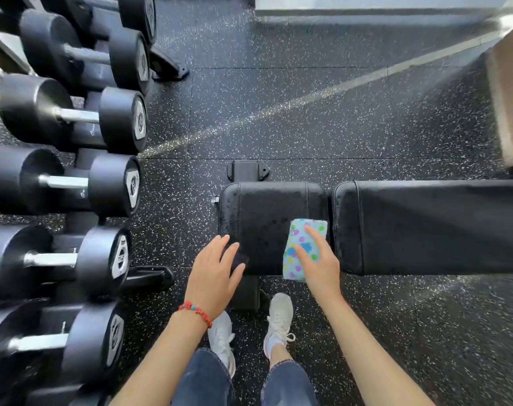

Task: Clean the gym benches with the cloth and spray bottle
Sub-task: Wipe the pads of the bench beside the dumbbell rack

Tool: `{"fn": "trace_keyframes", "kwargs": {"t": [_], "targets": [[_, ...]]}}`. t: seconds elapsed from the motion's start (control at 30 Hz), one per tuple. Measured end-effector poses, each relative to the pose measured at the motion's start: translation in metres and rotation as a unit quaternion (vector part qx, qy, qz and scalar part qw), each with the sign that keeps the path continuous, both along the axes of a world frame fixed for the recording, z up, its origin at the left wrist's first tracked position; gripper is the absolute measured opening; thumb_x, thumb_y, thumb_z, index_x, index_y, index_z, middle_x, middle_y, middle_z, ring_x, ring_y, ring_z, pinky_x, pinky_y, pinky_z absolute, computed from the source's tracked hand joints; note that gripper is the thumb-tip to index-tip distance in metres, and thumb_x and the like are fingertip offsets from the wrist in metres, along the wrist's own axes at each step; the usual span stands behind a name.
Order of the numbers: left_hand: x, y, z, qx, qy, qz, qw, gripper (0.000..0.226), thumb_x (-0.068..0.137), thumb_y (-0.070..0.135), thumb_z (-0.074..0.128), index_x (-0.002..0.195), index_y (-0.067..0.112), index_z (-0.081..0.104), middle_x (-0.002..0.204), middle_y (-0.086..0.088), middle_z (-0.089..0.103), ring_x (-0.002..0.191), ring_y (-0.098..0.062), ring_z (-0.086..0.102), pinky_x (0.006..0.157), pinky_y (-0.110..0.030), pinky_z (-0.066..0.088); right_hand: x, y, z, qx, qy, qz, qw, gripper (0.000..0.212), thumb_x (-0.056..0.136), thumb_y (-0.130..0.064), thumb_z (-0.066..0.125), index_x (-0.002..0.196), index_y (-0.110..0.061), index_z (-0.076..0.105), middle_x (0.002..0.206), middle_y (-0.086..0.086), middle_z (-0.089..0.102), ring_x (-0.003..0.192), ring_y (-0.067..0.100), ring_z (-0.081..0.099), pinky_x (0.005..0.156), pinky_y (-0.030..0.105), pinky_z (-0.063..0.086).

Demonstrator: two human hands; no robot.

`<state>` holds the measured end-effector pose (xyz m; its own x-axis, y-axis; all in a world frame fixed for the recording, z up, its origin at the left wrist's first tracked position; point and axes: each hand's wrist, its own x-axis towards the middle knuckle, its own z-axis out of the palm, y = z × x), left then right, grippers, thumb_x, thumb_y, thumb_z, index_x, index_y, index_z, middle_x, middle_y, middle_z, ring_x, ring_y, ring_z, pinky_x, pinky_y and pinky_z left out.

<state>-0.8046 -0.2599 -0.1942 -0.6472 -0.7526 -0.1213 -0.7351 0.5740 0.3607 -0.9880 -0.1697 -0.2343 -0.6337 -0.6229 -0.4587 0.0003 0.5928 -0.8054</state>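
Note:
A black padded gym bench lies across the lower middle, with a short seat pad (261, 212) and a long back pad (443, 227) to its right. The seat pad shows wet droplets. A folded light-blue cloth (300, 230) with coloured dots lies flat on the seat pad's right side. My right hand (319, 259) presses on the cloth with fingers spread over it. My left hand (215, 271), with a red bracelet at the wrist, rests open at the seat pad's near left corner. No spray bottle is in view.
A rack of black dumbbells (73, 183) runs down the left side, close to the bench's end. Speckled black rubber floor (308, 112) stretches beyond the bench. A tan box or platform (510, 98) stands at the far right. My white shoes (278, 317) are under the seat pad's near edge.

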Motion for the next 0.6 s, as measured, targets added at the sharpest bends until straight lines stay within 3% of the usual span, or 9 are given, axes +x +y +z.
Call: {"fn": "trace_keyframes", "kwargs": {"t": [0.1, 0.27, 0.4, 0.5, 0.6], "targets": [[-0.011, -0.005, -0.042, 0.015, 0.0, 0.011, 1.0, 0.043, 0.071, 0.008, 0.077, 0.109, -0.006, 0.063, 0.116, -0.026, 0.06, 0.11, -0.043, 0.056, 0.089, -0.055, 0.046, -0.007, -0.009, -0.044, 0.003, 0.036, 0.025, 0.999, 0.045, 0.085, -0.019, 0.065, 0.127, -0.028, 0.052, 0.11, -0.009, 0.051, 0.098, 0.006, 0.05, 0.088, 0.022, 0.041], [-0.022, -0.015, -0.103, 0.029, 0.004, 0.002, 1.0, 0.043, 0.073, 0.007, 0.075, 0.112, -0.006, 0.061, 0.12, -0.027, 0.058, 0.114, -0.044, 0.053, 0.092, -0.054, 0.044, -0.001, -0.018, -0.104, 0.029, 0.055, 0.047, 0.997, 0.043, 0.086, -0.022, 0.064, 0.128, -0.027, 0.051, 0.11, -0.009, 0.05, 0.097, 0.008, 0.052, 0.079, 0.006, 0.039], [-0.024, -0.025, -0.133, 0.03, 0.0, -0.018, 0.999, 0.044, 0.073, 0.008, 0.075, 0.112, -0.007, 0.061, 0.122, -0.028, 0.056, 0.115, -0.045, 0.052, 0.091, -0.056, 0.044, 0.011, -0.02, -0.121, 0.046, 0.105, 0.013, 0.993, 0.041, 0.086, -0.026, 0.063, 0.126, -0.03, 0.052, 0.106, -0.012, 0.05, 0.097, 0.011, 0.05, 0.085, 0.028, 0.043], [-0.02, -0.028, -0.144, 0.037, -0.002, -0.022, 0.999, 0.045, 0.073, 0.009, 0.074, 0.113, -0.007, 0.06, 0.124, -0.028, 0.055, 0.115, -0.045, 0.051, 0.091, -0.056, 0.045, 0.022, -0.02, -0.122, 0.063, 0.184, -0.011, 0.981, 0.044, 0.086, -0.025, 0.064, 0.128, -0.028, 0.052, 0.097, -0.003, 0.051, 0.093, 0.01, 0.035, 0.085, 0.029, 0.036], [-0.016, -0.03, -0.154, 0.039, -0.009, -0.036, 0.999, 0.047, 0.075, 0.01, 0.074, 0.116, -0.005, 0.059, 0.128, -0.028, 0.052, 0.118, -0.044, 0.049, 0.092, -0.055, 0.045, 0.034, -0.025, -0.122, 0.073, 0.206, -0.03, 0.975, 0.044, 0.088, -0.021, 0.062, 0.13, -0.025, 0.05, 0.109, 0.01, 0.053, 0.1, 0.02, 0.038, 0.09, 0.035, 0.034]]}}
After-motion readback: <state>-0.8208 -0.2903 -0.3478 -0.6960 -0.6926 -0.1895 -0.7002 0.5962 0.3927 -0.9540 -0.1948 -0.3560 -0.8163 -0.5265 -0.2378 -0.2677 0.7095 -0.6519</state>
